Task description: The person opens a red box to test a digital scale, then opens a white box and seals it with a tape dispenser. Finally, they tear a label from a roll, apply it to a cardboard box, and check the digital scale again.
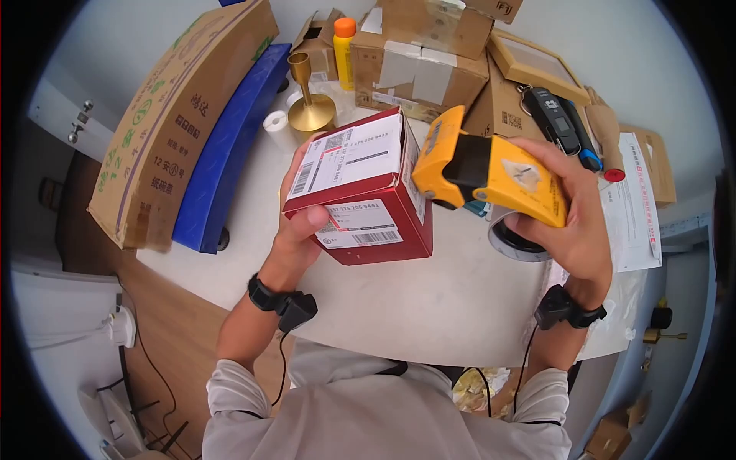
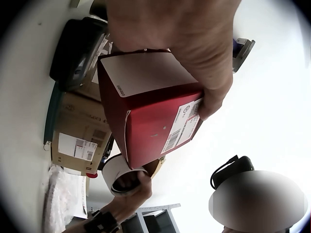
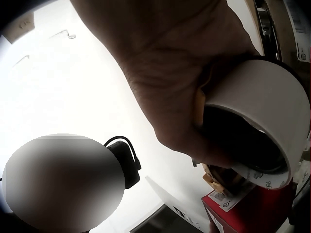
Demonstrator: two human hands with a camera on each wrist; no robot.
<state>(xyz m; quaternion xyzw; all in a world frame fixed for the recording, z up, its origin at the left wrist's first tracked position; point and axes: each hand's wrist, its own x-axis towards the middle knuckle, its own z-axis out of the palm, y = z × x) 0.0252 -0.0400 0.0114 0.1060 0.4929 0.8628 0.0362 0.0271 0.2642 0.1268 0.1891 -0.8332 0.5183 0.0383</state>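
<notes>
In the head view my left hand (image 1: 300,228) grips a red box (image 1: 418,239) by its left side, with the thumb on the front and the box raised and tilted over the table. White shipping labels (image 1: 349,157) cover parts of its top and front. My right hand (image 1: 584,222) holds a yellow tape dispenser (image 1: 529,172), whose front end comes right up to the box's right edge. A wide tape roll (image 3: 277,92) sits on the dispenser, close to the right thumb in the right wrist view. The left wrist view shows the box (image 2: 150,131) from another side.
Cardboard boxes (image 1: 422,73) are stacked at the back, beside a yellow bottle (image 1: 343,57) and a gold candle holder (image 1: 310,111). A long carton (image 1: 176,123) and a blue box (image 1: 230,153) line the left edge. A black handheld device (image 1: 553,119) lies back right.
</notes>
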